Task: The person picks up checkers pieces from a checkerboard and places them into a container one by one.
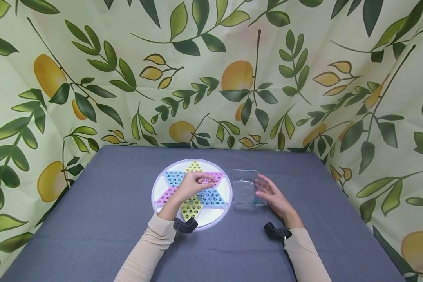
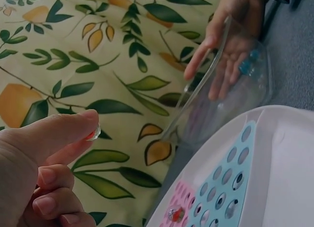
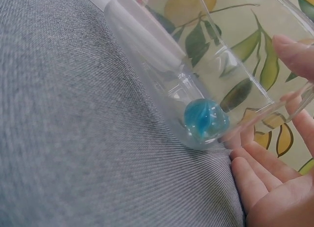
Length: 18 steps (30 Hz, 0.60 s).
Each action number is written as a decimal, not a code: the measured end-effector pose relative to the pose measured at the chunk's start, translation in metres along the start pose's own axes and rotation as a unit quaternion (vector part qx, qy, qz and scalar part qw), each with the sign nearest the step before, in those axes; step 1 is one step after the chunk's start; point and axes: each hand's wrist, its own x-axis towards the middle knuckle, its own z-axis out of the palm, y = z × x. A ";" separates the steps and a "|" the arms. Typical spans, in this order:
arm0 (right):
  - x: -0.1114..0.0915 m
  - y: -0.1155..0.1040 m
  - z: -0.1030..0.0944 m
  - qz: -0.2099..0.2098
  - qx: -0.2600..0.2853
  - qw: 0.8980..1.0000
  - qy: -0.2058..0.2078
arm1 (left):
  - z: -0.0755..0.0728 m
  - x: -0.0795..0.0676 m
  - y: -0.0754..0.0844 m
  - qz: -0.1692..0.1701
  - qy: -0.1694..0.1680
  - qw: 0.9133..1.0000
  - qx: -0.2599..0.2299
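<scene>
Your left hand (image 1: 192, 186) pinches a clear-and-red marble (image 2: 95, 133) by the fingertips above the star-patterned game board (image 1: 215, 213) on the worktop (image 1: 102, 219). Your right hand (image 1: 273, 196) is loosely spread beside the clear box (image 1: 244, 170); a blue marble (image 3: 202, 118) lies inside.
</scene>
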 end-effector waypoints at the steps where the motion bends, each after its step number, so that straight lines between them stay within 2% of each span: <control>1: 0.000 -0.001 0.000 0.003 -0.004 1.000 0.001 | 0.001 0.001 0.001 0.002 0.000 1.000 -0.001; 7: -0.002 -0.004 -0.003 0.012 -0.020 1.000 0.000 | 0.010 0.004 0.005 0.019 -0.008 0.999 -0.025; 18: -0.001 -0.002 0.000 0.002 -0.006 1.000 -0.001 | 0.025 0.007 0.010 0.033 -0.008 0.999 -0.035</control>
